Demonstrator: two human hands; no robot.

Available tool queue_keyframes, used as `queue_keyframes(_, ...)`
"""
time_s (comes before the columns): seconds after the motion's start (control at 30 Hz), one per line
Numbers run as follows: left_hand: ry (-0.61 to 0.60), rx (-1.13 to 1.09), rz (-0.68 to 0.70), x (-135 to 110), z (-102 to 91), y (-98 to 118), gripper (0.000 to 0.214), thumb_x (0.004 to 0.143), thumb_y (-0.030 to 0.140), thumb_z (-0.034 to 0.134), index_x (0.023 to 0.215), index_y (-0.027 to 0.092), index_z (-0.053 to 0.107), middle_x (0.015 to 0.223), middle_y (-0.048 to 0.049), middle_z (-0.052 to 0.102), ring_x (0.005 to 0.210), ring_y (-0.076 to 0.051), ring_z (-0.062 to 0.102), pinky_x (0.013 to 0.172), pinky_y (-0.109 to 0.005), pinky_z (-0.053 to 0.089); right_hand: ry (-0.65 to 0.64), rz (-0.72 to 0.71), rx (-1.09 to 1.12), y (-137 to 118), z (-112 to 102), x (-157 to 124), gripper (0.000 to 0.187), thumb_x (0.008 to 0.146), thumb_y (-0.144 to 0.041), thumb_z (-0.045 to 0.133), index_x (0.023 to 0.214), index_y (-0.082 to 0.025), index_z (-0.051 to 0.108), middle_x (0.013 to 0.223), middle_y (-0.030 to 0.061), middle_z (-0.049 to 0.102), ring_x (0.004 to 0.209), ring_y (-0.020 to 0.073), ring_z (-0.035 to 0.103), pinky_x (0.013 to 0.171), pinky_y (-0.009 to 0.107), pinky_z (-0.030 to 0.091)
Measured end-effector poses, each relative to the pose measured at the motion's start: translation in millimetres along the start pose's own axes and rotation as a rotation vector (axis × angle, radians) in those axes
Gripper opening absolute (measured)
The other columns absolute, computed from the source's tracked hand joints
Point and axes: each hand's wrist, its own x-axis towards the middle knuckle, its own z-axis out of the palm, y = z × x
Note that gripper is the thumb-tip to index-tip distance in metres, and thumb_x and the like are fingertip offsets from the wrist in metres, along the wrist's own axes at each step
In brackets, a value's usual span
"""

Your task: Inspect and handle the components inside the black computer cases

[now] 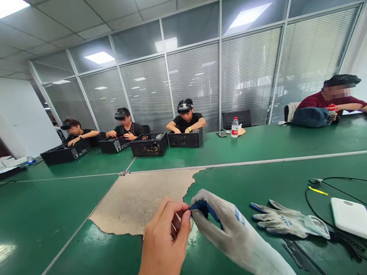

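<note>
My left hand (167,242) is bare, with thumb and forefinger closed in a pinch at the fingertips of my right hand (223,224). A grey work glove (252,243) with blue-coated fingers covers my right hand, whose fingers curl together at the same spot. Between the two hands shows a bit of dark blue, which looks like a glove fingertip; anything smaller there is hidden. Right of my gloved hand, a second work glove (289,219) lies on the green table (68,267). Both hands are held above the table, near its bare tan patch (147,194).
Beside the loose glove lie a white flat box (354,218), black cables (309,208) and thin black strips (298,256). Across the table, several people work at black computer cases (150,145). A bottle (234,128) stands there; another person leans at the right beside a dark bag (309,116).
</note>
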Motion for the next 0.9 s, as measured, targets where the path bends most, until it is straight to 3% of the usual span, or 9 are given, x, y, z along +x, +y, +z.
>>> queue_keyframes(0.4,0.013,0.222,0.137,-1,-0.4,-16,0.015,0.108,0.022,0.044,0.107,0.024,0.059,0.092,0.0005,0.058,0.061,-0.012,0.057,0.054,-0.024,0.045,0.044,0.088,0.045,7,5,4,0.015,0.104,-0.03,0.057,0.093,-0.023,0.067,0.084,-0.0026,0.071,0.072,0.0109,0.061,0.067,0.021,0.048)
queue_keyframes(0.53,0.025,0.187,0.16,-2,-2.0,-17,0.015,0.11,0.023,0.044,0.111,0.025,0.059,0.095,-0.0007,0.061,0.061,-0.012,0.058,0.056,-0.024,0.047,0.1,0.068,0.087,9,7,6,0.015,0.103,-0.03,0.059,0.092,-0.024,0.069,0.084,-0.0026,0.073,0.074,0.011,0.064,0.069,0.019,0.049)
queue_keyframes(0.9,-0.021,0.037,0.01,-1,1.1,-24,0.026,0.111,0.038,0.044,0.121,0.031,0.066,0.1,-0.0034,0.064,0.064,-0.015,0.062,0.055,-0.026,0.05,0.14,0.008,0.042,15,13,9,0.014,0.102,-0.033,0.059,0.097,-0.025,0.07,0.086,-0.0006,0.073,0.075,0.0128,0.069,0.07,0.019,0.054)
